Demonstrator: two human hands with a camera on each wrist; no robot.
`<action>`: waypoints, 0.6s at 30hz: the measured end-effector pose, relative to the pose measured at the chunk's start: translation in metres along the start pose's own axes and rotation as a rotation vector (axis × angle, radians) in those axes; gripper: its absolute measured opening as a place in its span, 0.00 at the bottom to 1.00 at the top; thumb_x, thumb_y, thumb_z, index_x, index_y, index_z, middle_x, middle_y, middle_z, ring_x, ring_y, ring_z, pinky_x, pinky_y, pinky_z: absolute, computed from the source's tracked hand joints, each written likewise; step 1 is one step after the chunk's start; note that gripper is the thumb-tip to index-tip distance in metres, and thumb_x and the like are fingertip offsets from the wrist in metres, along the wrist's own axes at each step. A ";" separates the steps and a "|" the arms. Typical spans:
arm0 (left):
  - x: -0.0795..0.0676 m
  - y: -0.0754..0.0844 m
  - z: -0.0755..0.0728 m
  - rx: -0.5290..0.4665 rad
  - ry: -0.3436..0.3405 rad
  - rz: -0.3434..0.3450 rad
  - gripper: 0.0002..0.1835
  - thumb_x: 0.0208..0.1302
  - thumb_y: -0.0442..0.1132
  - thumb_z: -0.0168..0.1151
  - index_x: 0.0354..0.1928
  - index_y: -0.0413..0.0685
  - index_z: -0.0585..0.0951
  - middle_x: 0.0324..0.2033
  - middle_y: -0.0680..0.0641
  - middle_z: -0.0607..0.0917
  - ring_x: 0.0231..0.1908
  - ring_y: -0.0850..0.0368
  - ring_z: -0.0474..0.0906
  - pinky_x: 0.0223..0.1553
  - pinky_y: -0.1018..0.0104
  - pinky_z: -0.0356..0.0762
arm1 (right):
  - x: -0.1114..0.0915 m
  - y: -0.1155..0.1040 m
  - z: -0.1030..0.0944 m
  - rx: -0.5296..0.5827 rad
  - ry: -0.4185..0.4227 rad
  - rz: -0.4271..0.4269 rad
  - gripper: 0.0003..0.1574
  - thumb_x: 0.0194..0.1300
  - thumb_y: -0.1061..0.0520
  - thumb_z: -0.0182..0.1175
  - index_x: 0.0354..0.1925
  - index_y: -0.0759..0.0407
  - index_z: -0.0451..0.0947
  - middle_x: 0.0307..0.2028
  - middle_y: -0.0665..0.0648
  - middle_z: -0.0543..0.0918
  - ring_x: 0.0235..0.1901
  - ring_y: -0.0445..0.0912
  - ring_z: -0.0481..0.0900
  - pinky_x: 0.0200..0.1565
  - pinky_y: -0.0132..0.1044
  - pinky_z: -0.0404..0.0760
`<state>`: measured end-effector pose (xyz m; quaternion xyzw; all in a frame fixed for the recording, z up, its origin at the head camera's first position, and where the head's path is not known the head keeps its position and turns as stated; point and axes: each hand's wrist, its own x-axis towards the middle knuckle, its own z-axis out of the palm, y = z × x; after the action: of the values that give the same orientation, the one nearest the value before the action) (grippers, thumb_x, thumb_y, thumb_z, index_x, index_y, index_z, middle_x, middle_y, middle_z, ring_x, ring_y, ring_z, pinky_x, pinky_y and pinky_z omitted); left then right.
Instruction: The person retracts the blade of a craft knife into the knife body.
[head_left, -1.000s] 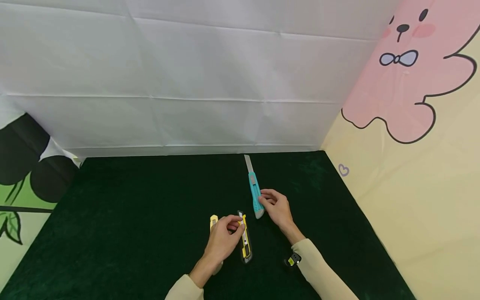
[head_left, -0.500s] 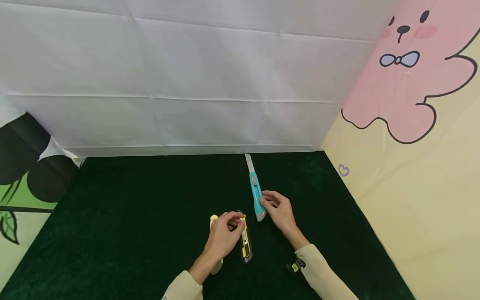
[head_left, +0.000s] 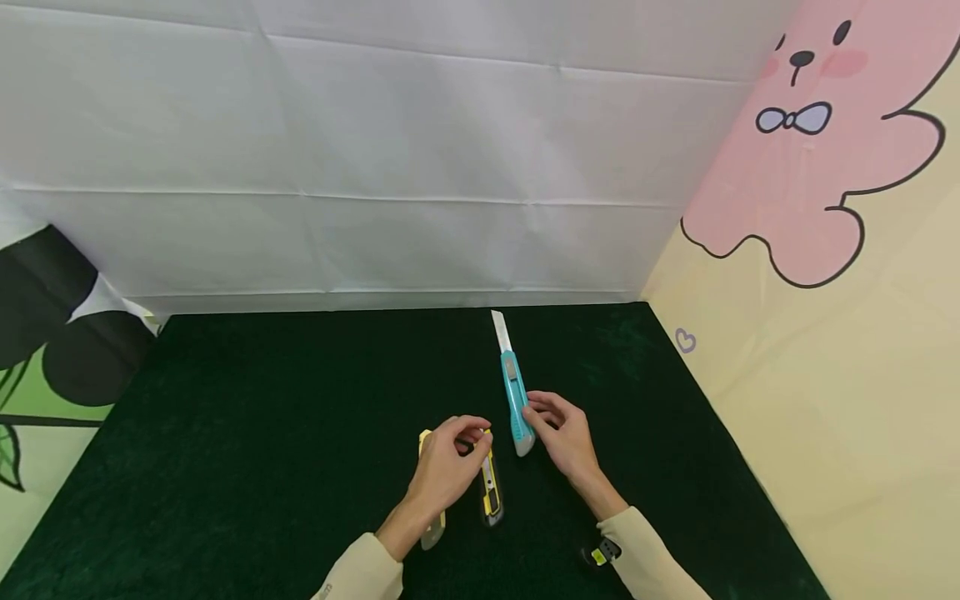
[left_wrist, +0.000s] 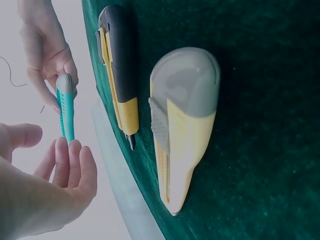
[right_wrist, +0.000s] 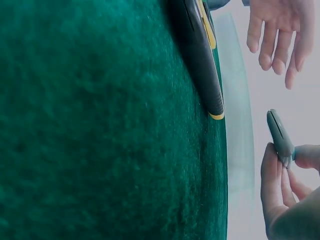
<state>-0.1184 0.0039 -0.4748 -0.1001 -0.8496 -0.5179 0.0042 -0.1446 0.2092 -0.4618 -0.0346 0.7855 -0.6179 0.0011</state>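
My right hand [head_left: 567, 442] pinches a teal utility knife [head_left: 513, 387] by the side of its handle, thumb against fingers. Its long silver blade [head_left: 501, 329] is out and points away from me. Beside it my left hand [head_left: 441, 471] hovers with relaxed fingers and thumb apart, holding nothing. Below that hand lie two more utility knives. One is black and yellow [left_wrist: 122, 75], partly covered by the fingertips in the head view. The other is pale yellow and grey [left_wrist: 185, 115], mostly hidden under the left hand and wrist in the head view.
A dark green cloth [head_left: 300, 433] covers the table. White sheeting [head_left: 337, 167] hangs behind its far edge, and a cream wall with a pink bear [head_left: 795, 183] stands to the right. A small black device [head_left: 602, 552] sits at the right sleeve.
My right hand has drawn the teal knife slightly toward me and to the right. My left hand has shifted only a little. The other two knives lie where they were.
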 end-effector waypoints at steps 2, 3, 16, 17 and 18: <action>0.000 0.001 0.000 0.000 0.000 0.002 0.12 0.72 0.42 0.63 0.53 0.46 0.83 0.41 0.51 0.82 0.43 0.59 0.79 0.47 0.60 0.81 | -0.004 -0.001 -0.001 0.003 -0.003 -0.005 0.20 0.73 0.62 0.62 0.61 0.66 0.77 0.54 0.65 0.83 0.49 0.52 0.83 0.52 0.35 0.80; 0.000 0.001 0.000 0.000 0.000 0.003 0.12 0.72 0.42 0.63 0.53 0.46 0.83 0.41 0.51 0.82 0.43 0.59 0.79 0.46 0.61 0.81 | -0.005 0.000 -0.001 0.006 -0.004 -0.006 0.20 0.73 0.63 0.62 0.61 0.67 0.77 0.54 0.65 0.83 0.49 0.52 0.83 0.52 0.35 0.80; 0.002 0.004 0.001 -0.010 0.006 0.022 0.11 0.73 0.41 0.63 0.52 0.47 0.83 0.42 0.50 0.83 0.43 0.58 0.80 0.45 0.65 0.82 | -0.011 0.037 0.001 0.046 0.044 -0.052 0.20 0.73 0.56 0.64 0.61 0.59 0.79 0.54 0.59 0.83 0.51 0.49 0.82 0.54 0.38 0.80; 0.002 0.004 0.001 -0.012 0.006 0.023 0.11 0.73 0.41 0.63 0.52 0.47 0.83 0.42 0.50 0.83 0.43 0.58 0.80 0.45 0.65 0.82 | -0.012 0.037 0.001 0.051 0.044 -0.061 0.21 0.73 0.56 0.64 0.61 0.59 0.79 0.54 0.59 0.83 0.51 0.49 0.82 0.54 0.38 0.81; 0.003 0.005 0.001 -0.013 0.005 0.023 0.11 0.74 0.42 0.63 0.52 0.47 0.83 0.42 0.50 0.83 0.43 0.58 0.80 0.45 0.65 0.82 | -0.014 0.037 0.001 0.059 0.043 -0.064 0.20 0.72 0.56 0.64 0.60 0.57 0.79 0.54 0.58 0.83 0.50 0.49 0.82 0.54 0.38 0.81</action>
<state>-0.1202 0.0071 -0.4706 -0.1084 -0.8451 -0.5234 0.0118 -0.1328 0.2172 -0.4984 -0.0465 0.7654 -0.6409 -0.0346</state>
